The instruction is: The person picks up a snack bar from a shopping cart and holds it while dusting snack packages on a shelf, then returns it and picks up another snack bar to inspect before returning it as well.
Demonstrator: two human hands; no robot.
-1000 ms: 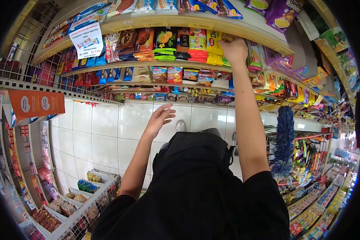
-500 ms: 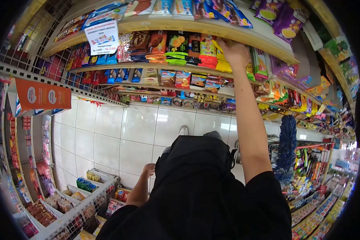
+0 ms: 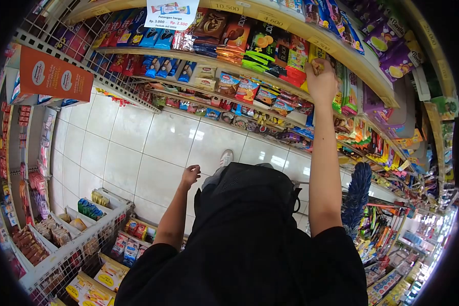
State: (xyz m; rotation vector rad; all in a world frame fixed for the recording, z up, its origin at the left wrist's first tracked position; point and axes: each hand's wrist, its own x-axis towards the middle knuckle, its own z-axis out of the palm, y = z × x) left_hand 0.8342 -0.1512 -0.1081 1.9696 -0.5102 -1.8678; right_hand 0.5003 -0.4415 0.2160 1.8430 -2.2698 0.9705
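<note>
My right hand reaches out to an upper shelf row, its fingers curled round the top of a yellow snack packet. Part of that packet lies behind the hand. Just left of it stand a yellow-and-red packet and black packets with green bottoms. Green and pink packets are right of the hand. My left hand hangs low over the tiled floor, fingers loosely bent and apart, holding nothing.
A shelf board with price tags runs above my right hand. Lower rows hold biscuit packs. A blue feather duster stands at right. A white wire rack with snack bins is lower left, near an orange box.
The view has turned, and the shelves look larger. My right hand has come down from under the shelf board onto the yellow packet's front. My left hand has swung forward over the floor.
</note>
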